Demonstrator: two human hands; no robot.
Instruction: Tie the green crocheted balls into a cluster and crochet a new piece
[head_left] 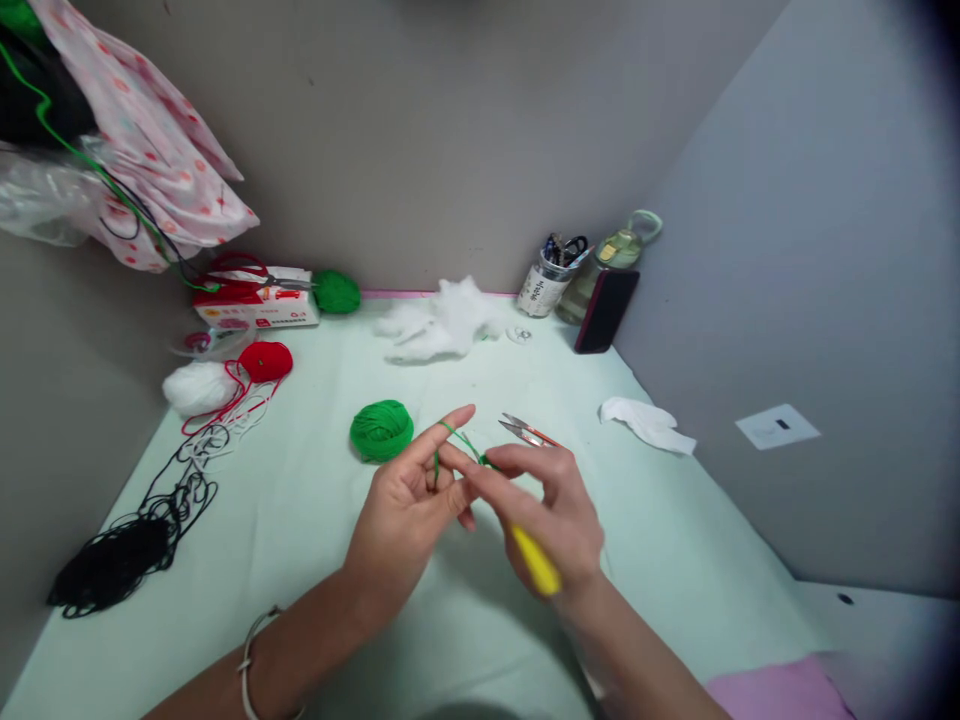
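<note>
My left hand (411, 500) is closed on green yarn (466, 440), with the index finger stretched out and a strand looped over it. Its thumb and middle finger pinch close to a small bit of green work at the fingertips. In my right hand (551, 510) is a crochet hook (535, 560) with a yellow handle. The hook's tip meets the green yarn and is too small to make out. Both hands' fingertips touch or nearly touch. Just beyond my left hand sits a green yarn ball (382, 431). Thread snips (525, 430) lie beyond my right hand.
White stuffing (450, 322) lies at the back, near a pen cup (544, 285), bottle (619, 250) and phone (607, 312). Red yarn (265, 362), white yarn (199, 388) and black yarn (116, 565) line the left. Scissors (247, 275) rest on a box (259, 312). Crumpled tissue (649, 425) lies right.
</note>
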